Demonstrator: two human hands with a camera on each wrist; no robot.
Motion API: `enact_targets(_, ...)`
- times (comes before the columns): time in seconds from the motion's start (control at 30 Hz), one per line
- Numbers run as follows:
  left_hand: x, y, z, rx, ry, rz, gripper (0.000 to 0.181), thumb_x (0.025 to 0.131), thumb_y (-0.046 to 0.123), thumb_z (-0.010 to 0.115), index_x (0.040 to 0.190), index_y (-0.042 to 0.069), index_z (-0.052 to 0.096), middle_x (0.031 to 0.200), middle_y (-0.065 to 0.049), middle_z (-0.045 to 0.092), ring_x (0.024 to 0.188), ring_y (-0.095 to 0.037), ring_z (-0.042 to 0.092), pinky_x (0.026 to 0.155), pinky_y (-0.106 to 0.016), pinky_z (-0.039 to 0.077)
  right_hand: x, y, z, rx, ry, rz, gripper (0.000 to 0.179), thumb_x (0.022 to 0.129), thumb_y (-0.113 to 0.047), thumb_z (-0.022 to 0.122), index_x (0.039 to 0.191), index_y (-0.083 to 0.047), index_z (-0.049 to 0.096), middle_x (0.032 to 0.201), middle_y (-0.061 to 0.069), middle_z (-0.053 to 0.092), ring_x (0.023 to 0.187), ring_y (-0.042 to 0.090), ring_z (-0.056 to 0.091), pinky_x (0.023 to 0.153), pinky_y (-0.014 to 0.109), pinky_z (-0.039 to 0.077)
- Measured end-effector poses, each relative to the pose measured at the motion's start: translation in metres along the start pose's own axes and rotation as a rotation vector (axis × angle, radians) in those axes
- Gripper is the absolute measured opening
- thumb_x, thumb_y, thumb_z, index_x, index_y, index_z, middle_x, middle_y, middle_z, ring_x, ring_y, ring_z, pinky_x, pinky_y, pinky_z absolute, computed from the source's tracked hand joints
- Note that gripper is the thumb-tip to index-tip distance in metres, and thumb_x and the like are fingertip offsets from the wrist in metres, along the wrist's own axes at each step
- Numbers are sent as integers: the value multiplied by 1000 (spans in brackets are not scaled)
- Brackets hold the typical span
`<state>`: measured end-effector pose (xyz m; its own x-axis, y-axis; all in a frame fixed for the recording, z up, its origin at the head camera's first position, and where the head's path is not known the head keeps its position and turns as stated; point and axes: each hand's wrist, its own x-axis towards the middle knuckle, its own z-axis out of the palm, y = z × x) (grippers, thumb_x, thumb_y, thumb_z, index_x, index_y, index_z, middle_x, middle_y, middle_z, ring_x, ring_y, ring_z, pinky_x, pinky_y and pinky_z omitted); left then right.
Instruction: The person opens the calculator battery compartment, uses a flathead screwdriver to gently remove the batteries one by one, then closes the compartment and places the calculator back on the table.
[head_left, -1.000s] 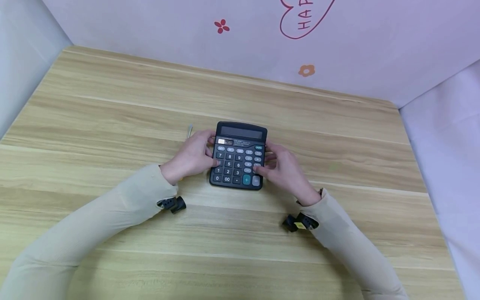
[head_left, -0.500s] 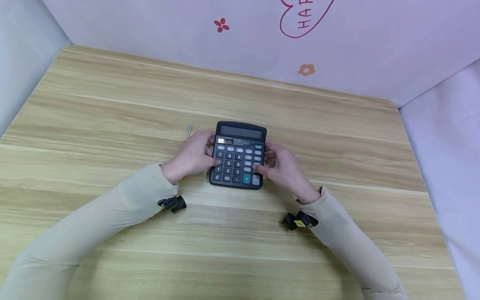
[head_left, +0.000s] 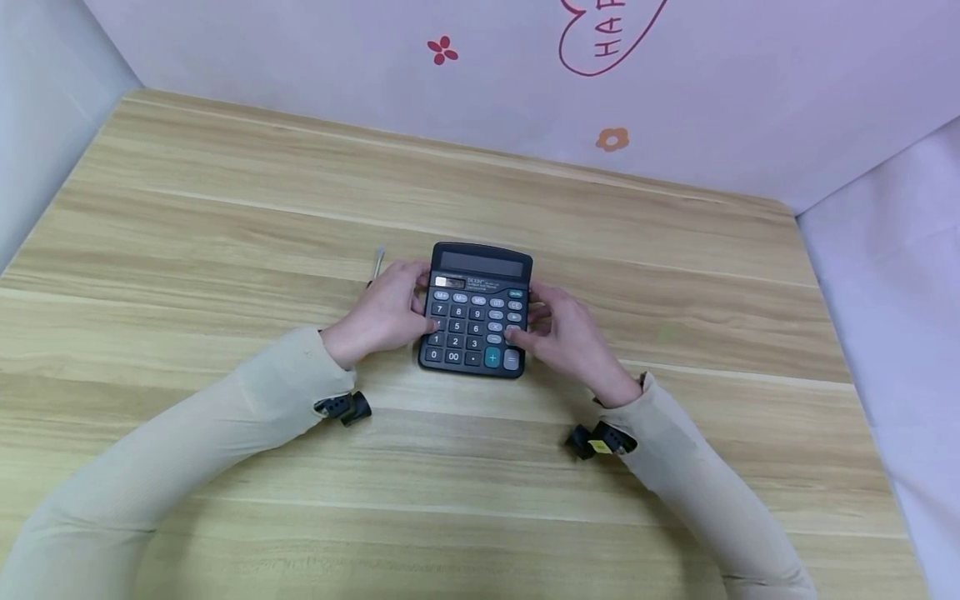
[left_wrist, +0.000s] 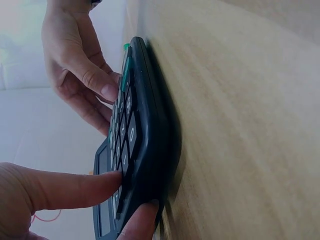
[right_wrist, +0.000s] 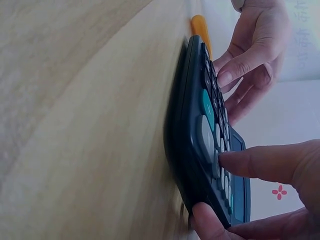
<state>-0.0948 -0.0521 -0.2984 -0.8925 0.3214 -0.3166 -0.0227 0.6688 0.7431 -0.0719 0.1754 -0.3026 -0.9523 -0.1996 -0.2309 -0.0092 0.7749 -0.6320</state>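
Note:
A black desk calculator lies face up at the middle of the table, its display at the far end. My left hand holds its left side, the thumb on the number keys and a finger against the edge in the left wrist view. On the opposite side, my right hand grips the calculator with its thumb on the right-hand keys, fingers at the side edge. Past the left hand's knuckles shows the thin metal shaft of a screwdriver; its orange handle appears in the right wrist view, mostly hidden from the head view.
The wood-grain table runs back to a pale wall panel printed with flowers and a heart. White cloth hangs along the right side. Small black cameras sit at the wrists, close above the tabletop.

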Motion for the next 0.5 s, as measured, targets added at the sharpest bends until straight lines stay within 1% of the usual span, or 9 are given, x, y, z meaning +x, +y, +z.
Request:
enact_targets(0.2, -1, 0, 0, 11, -9, 1, 83, 76, 0, 73, 146, -6, 29, 127, -20, 47, 94, -25, 53, 87, -36, 45, 0, 0, 0, -2, -12, -3, 73, 84, -14, 73, 144, 3, 36, 125, 20, 58, 105, 32, 61, 86, 42, 53)
enact_targets(0.3, -2, -1, 1, 13, -11, 12, 81, 77, 3, 74, 145, -6, 31, 126, -19, 47, 94, -25, 53, 86, -36, 45, 0, 0, 0, -2, -22, -3, 74, 84, -14, 73, 145, 3, 34, 126, 20, 57, 106, 32, 60, 87, 42, 53)
enact_targets(0.4, -4, -1, 1, 18, -2, 32, 78, 81, 10, 73, 144, -6, 30, 125, -19, 47, 95, -25, 52, 84, -36, 45, -2, 2, -1, -5, -26, -19, 74, 85, -15, 71, 146, 4, 33, 129, 21, 55, 111, 34, 57, 94, 45, 49)
enact_targets(0.5, -6, 0, -2, 32, 31, 48, 77, 86, 18, 70, 145, -7, 28, 128, -20, 46, 102, -28, 51, 90, -40, 44, -4, 3, -3, -24, -8, -52, 72, 87, -17, 70, 144, 6, 33, 135, 25, 50, 117, 38, 53, 100, 49, 44)
